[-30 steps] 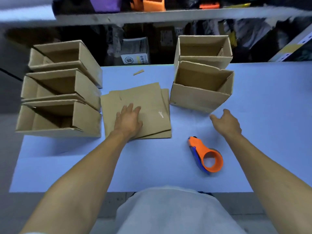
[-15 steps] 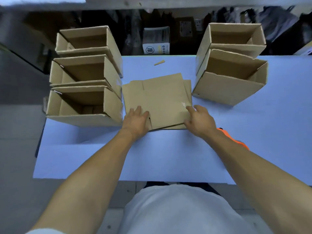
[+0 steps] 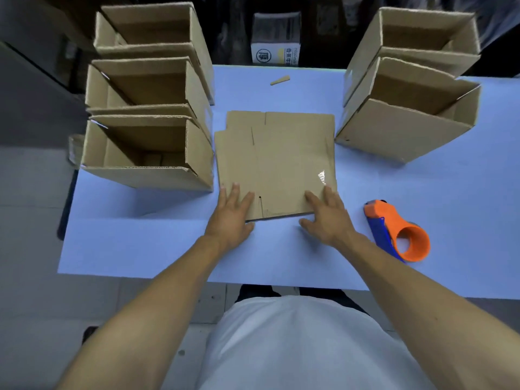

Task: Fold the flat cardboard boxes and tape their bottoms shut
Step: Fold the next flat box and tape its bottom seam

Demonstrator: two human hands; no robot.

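Under left hand [image 3: 230,218], right hand [image 3: 326,218]: flat cardboard box [image 3: 277,161] near edge.

packing workroom: folded cardboard boxes [image 3: 146,153] stacked on blue tabletop [image 3: 168,243], tape dispenser [image 3: 399,232], cluttered storage behind.
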